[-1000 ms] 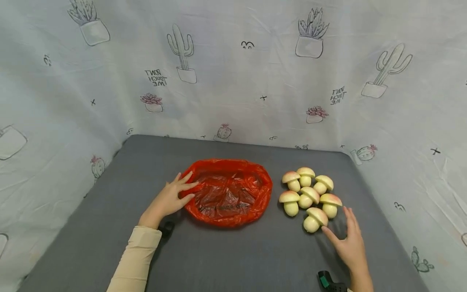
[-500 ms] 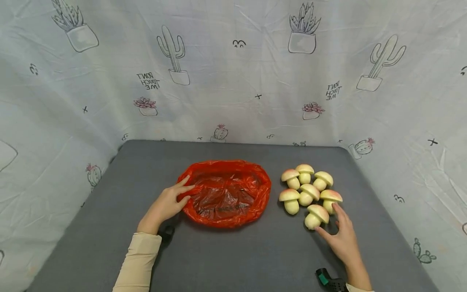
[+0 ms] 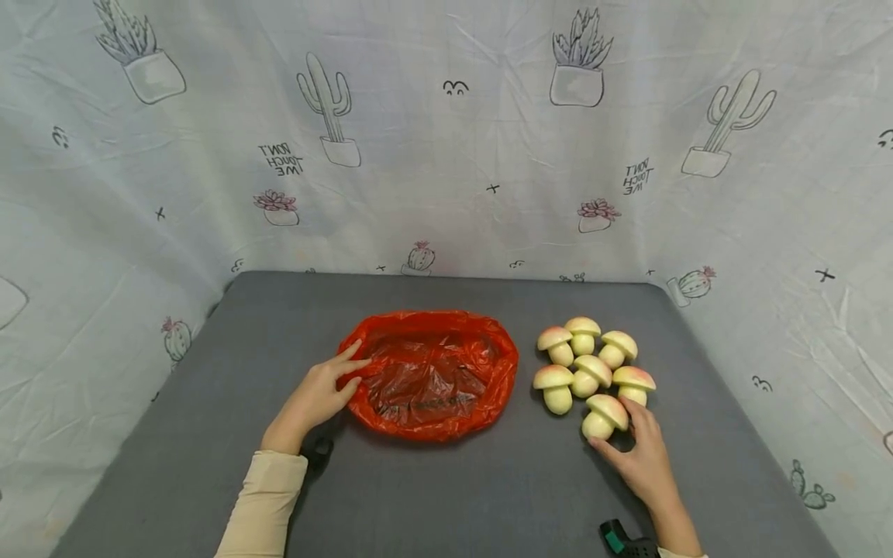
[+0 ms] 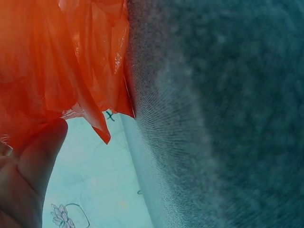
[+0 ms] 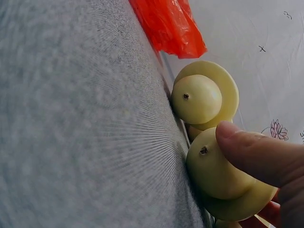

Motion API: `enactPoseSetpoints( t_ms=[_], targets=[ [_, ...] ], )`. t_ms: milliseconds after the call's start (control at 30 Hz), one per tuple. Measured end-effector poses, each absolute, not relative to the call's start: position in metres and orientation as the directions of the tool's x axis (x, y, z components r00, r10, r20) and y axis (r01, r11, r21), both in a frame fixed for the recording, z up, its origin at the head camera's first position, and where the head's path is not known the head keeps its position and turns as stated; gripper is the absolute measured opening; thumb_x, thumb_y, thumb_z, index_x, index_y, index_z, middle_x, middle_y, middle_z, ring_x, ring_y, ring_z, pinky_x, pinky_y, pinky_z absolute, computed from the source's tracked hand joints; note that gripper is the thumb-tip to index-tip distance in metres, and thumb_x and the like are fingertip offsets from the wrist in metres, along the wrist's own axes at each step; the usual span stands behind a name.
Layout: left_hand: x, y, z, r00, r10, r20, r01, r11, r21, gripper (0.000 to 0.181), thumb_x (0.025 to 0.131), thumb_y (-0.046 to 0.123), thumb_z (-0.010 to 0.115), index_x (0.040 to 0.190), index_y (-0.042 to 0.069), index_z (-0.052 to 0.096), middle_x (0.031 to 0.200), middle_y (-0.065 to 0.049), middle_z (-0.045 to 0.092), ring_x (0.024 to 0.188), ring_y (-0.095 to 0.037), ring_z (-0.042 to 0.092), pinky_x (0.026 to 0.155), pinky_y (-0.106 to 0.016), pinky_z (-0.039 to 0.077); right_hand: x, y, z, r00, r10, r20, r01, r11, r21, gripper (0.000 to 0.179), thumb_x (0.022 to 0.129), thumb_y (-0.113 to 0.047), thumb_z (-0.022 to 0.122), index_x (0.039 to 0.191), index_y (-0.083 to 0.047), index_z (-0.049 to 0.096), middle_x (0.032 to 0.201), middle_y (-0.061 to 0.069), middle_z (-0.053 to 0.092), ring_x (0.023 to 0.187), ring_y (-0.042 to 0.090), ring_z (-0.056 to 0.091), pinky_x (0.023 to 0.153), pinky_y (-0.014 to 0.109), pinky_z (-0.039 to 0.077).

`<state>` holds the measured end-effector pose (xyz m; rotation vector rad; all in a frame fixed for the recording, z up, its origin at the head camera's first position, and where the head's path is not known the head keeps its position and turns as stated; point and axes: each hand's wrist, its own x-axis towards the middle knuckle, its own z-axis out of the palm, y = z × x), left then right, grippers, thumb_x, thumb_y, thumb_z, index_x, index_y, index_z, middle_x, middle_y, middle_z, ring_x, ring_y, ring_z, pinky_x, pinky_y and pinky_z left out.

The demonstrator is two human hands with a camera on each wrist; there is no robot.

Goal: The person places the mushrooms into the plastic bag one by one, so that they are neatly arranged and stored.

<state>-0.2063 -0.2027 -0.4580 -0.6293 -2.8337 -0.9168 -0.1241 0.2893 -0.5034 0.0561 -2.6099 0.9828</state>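
Observation:
A red plastic bag (image 3: 432, 431) stands on the table with its wide oval mouth facing up. My left hand (image 3: 317, 399) rests at the bag's left rim, fingers spread and fairly straight; in the left wrist view its thumb (image 4: 45, 149) lies against the orange-looking plastic. To the right, my right hand (image 3: 642, 457) grips the nearest toy mushroom (image 3: 605, 417), pale yellow with a pinkish cap. The right wrist view has the thumb (image 5: 247, 147) on this mushroom's stem (image 5: 213, 166), while the other fingers go behind the cap, partly hidden.
Several more toy mushrooms (image 3: 589, 376) cluster just beyond the right hand, to the right of the bag. Grey cloth covers the table (image 3: 453, 496). A pale curtain (image 3: 418, 139) with cactus drawings encloses the back and sides. A black wrist device (image 3: 628, 541) sits by the right forearm.
My right hand has moved left and closed in on the nearest mushroom, its thumb and fingers now on it. The left hand stays at the bag's rim. The head view has shifted slightly.

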Motion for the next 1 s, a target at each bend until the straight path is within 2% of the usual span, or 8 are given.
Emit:
enactPoseSetpoints(
  t_ms=[100,233,367,500,600,667,833,1000],
  targets=[
    [-0.203,-0.204,-0.459,-0.916,0.346,0.203,0.399,0.73,0.555,0.039,0.088,0.006,0.06,0.128,0.004,0.06,0.15,-0.017,0.036,0.092,-0.031,0.061,0.061,-0.028,0.044,-0.123,0.289,-0.505,-0.943,0.091,0.319,-0.143,0.756,-0.639,0.084,0.071,-0.018,0.083,0.139,0.005,0.04,0.129,0.026,0.043,0.109,0.033,0.046,0.076,0.002,0.027],
    [-0.202,-0.204,-0.459,-0.925,0.332,0.186,0.377,0.733,0.565,0.039,0.088,0.007,0.061,0.127,0.004,0.06,0.15,-0.017,0.036,0.065,-0.018,0.047,0.05,-0.022,0.038,-0.122,0.289,-0.506,-0.953,0.095,0.288,-0.125,0.742,-0.659,0.083,0.072,-0.018,0.082,0.14,0.004,0.038,0.13,0.026,0.042,0.111,0.035,0.047,0.076,-0.002,0.025],
    [-0.204,-0.203,-0.457,-0.924,0.328,0.199,0.382,0.746,0.545,0.038,0.088,0.009,0.061,0.126,0.003,0.062,0.149,-0.017,0.038,0.061,-0.014,0.047,0.051,-0.022,0.038,-0.122,0.289,-0.504,-0.955,0.104,0.278,-0.121,0.718,-0.685,0.083,0.073,-0.016,0.081,0.141,0.005,0.037,0.131,0.027,0.04,0.113,0.036,0.045,0.076,-0.004,0.025],
    [-0.205,-0.202,-0.456,-0.916,0.338,0.215,0.4,0.753,0.522,0.036,0.089,0.01,0.061,0.124,0.003,0.063,0.148,-0.016,0.04,0.051,-0.012,0.04,0.055,-0.026,0.042,-0.121,0.289,-0.5,-0.949,0.13,0.289,-0.118,0.701,-0.703,0.082,0.073,-0.013,0.081,0.141,0.003,0.038,0.132,0.025,0.04,0.113,0.013,0.042,0.076,-0.003,0.027],
    [-0.207,-0.199,-0.457,-0.906,0.346,0.244,0.423,0.76,0.494,0.037,0.088,0.011,0.063,0.123,0.002,0.063,0.146,-0.016,0.043,0.061,-0.015,0.052,0.068,-0.032,0.047,-0.119,0.288,-0.497,-0.939,0.151,0.309,-0.126,0.686,-0.717,0.081,0.072,-0.01,0.081,0.141,0.002,0.039,0.131,0.021,0.042,0.108,-0.008,0.034,0.077,-0.003,0.029],
    [-0.207,-0.199,-0.458,-0.902,0.345,0.26,0.431,0.761,0.485,0.037,0.087,0.011,0.063,0.123,0.001,0.063,0.145,-0.017,0.044,0.08,-0.023,0.062,0.077,-0.038,0.05,-0.118,0.287,-0.496,-0.933,0.153,0.325,-0.143,0.673,-0.726,0.081,0.072,-0.008,0.081,0.141,0.001,0.04,0.13,0.018,0.043,0.107,-0.016,0.03,0.078,-0.003,0.029],
    [-0.206,-0.198,-0.458,-0.906,0.335,0.259,0.423,0.76,0.494,0.034,0.088,0.012,0.063,0.119,-0.001,0.064,0.145,-0.017,0.044,0.117,-0.036,0.056,0.094,-0.049,0.048,-0.118,0.28,-0.493,-0.925,0.118,0.361,-0.215,0.622,-0.753,0.081,0.07,0.0,0.081,0.14,0.003,0.04,0.128,0.014,0.042,0.109,-0.015,0.034,0.083,-0.004,0.031],
    [-0.204,-0.198,-0.458,-0.91,0.324,0.26,0.414,0.761,0.499,0.031,0.088,0.011,0.064,0.115,-0.003,0.066,0.144,-0.017,0.045,0.119,-0.037,0.055,0.095,-0.049,0.047,-0.121,0.271,-0.489,-0.935,0.056,0.35,-0.251,0.592,-0.766,0.08,0.073,-0.003,0.079,0.142,0.002,0.038,0.13,0.014,0.041,0.112,-0.015,0.035,0.086,-0.003,0.033]
  ],
)
